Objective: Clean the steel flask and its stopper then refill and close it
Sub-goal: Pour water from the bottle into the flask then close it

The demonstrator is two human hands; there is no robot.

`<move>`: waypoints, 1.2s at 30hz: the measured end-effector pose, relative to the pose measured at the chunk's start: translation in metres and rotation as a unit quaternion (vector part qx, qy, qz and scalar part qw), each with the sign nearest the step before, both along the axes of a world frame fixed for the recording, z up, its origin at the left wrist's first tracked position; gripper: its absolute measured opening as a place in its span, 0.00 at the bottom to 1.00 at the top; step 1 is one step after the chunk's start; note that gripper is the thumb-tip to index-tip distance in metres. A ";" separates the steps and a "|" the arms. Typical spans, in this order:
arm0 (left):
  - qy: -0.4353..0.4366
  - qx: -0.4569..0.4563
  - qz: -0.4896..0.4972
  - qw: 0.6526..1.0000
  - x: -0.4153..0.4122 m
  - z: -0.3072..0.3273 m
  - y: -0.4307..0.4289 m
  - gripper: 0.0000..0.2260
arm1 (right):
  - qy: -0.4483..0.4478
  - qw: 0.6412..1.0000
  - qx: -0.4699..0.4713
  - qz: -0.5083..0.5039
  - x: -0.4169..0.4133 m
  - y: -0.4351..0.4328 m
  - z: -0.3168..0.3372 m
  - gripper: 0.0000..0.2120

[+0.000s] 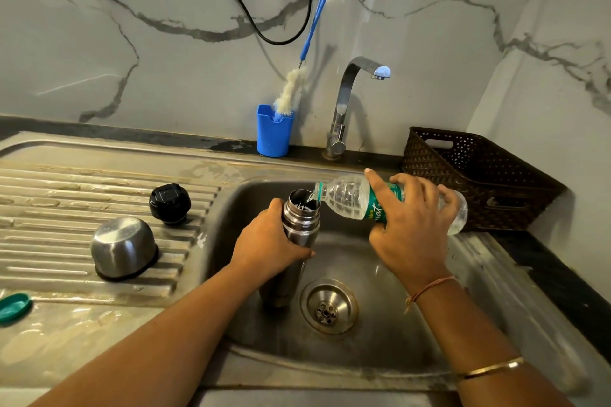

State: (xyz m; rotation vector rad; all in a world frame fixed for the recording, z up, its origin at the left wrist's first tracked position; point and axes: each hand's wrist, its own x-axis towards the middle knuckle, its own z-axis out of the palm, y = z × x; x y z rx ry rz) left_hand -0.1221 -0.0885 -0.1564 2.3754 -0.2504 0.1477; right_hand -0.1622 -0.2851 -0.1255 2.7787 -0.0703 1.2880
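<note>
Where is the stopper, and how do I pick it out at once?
Look at the ribbed drainboard left of the sink basin. The stopper stands at its back right, near the basin edge. It is the black round knob; the cup in front is shiny steel.

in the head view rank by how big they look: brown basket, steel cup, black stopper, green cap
Largest to smallest:
brown basket
steel cup
black stopper
green cap, though the frame edge cuts it

Left hand (pixel 271 241) fingers curled, gripping; right hand (pixel 410 225) curled, gripping, wrist raised.
</note>
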 end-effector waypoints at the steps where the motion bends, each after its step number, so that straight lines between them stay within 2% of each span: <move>1: 0.001 -0.002 0.001 1.000 0.000 0.000 0.000 0.32 | 0.000 1.000 0.000 0.002 0.000 0.000 0.000 0.38; 36: -0.006 -0.009 0.001 1.000 0.000 0.000 0.001 0.32 | -0.005 1.000 -0.007 0.005 0.000 -0.001 0.000 0.37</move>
